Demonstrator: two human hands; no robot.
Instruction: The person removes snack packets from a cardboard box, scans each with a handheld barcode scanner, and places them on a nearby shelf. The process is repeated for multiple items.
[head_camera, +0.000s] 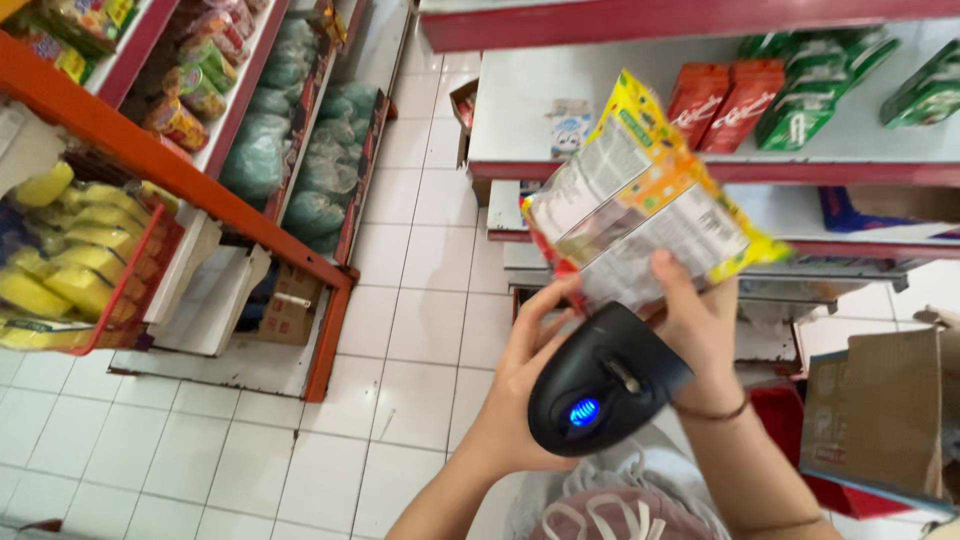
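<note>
While a white tiled floor (250, 440) is seen far below, a black handheld scanner (605, 380) with a glowing blue light is gripped in the left hand (530, 385), whose fingers (540, 305) are curled up around its upper edge. Just above the scanner, a bundle of flat snack packets (640, 195) in yellow, orange and white is held up by the right hand (700, 325), the thumb (672, 285) being pressed against the lower face of the bundle; the packets are blurred, so their number cannot be told. A thin dark band (712, 410) is worn on the right wrist. Scanner and packets are kept very close together, near the middle of the view, above the floor and in front of a white shelf (530, 110) with a red edge. On that shelf, red boxes (725, 100) and green boxes (810, 95) are stacked. To the left, an orange-framed rack (150, 150) is filled with yellow packs (60, 270) and greenish bagged goods (300, 160). A brown cardboard carton (880, 410) is seen at the right edge.
</note>
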